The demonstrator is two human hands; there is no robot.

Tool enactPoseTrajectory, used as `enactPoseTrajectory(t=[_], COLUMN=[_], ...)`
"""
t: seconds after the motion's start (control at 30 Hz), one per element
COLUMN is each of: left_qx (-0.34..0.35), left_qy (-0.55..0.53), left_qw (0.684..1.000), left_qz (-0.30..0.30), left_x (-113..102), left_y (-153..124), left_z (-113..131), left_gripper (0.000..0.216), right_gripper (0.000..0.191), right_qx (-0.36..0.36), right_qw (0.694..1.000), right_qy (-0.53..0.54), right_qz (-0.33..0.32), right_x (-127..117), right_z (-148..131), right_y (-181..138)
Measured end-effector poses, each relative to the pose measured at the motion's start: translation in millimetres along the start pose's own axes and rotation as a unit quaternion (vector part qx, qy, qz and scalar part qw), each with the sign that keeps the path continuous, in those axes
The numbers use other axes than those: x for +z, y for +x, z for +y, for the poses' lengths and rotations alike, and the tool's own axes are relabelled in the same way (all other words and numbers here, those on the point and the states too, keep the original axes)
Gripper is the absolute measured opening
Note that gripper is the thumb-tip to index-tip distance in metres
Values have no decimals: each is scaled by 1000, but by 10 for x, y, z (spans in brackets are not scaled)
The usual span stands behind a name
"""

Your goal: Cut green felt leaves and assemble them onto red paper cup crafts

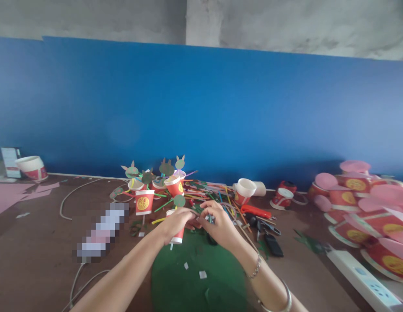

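My left hand [182, 220] and my right hand [216, 220] meet with curled fingers over the far end of a green mat [201, 266]. Their fingertips pinch together at something small that I cannot make out. Just below my left hand is a red paper cup [178, 237], partly covered by it, with a yellow straw [158, 220] at its side and a green paper disc [179, 201] above. Left of it is another red cup [144, 203] with a round yellow print. Behind, several cups carry paper animal heads with ears, such as this green one [179, 163].
Beyond my hands lies a heap of coloured sticks [204, 188]. A red-orange cutter [256, 211] and black keys [273, 245] lie right of my right hand. Pink-decorated cups [355, 197] crowd the right side, near a white power strip [363, 277]. A blurred-out phone-like object [102, 232] with a cable lies left.
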State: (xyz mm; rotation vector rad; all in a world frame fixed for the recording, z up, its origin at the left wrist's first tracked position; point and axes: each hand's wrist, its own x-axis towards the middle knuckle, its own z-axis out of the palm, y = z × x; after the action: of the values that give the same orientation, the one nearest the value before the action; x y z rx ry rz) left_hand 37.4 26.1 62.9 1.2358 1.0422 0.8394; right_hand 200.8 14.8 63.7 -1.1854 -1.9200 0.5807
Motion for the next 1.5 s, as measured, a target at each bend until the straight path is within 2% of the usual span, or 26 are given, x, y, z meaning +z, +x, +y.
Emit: enactPoseTrajectory(t=[0.33,0.57,0.7,1.0,1.1,1.2,1.3,1.5], left_qx=[3,8,2,22,64,102,110,131], left_qy=[-3,16,35,68,97,139,153,155], left_qw=[1000,1000,999,997,992,985,982,979], left_qz=[2,17,11,-14,-41,-28,-5,-29], left_x=[23,34,37,36,16,-2,-7,-3], left_y=[-11,21,7,-30,-15,-10,-18,-35], left_z=[-28,-16,8,47,37,38,52,75], left_gripper=[21,23,23,22,19,16,17,18], right_gripper=[10,6,2,10,11,12,14,15], right_qx=[0,-34,-28,43,77,103,116,142], right_qw=[996,985,993,999,996,992,987,969], right_qy=[-77,-150,-93,16,50,76,108,198], right_qz=[47,82,69,8,0,-1,-13,-27], right_x=[34,34,14,-11,-37,-62,-75,-92], right_z=[-6,29,-6,-20,-29,-32,-26,-59], right_y=[-14,-38,-23,-1,23,44,52,40])
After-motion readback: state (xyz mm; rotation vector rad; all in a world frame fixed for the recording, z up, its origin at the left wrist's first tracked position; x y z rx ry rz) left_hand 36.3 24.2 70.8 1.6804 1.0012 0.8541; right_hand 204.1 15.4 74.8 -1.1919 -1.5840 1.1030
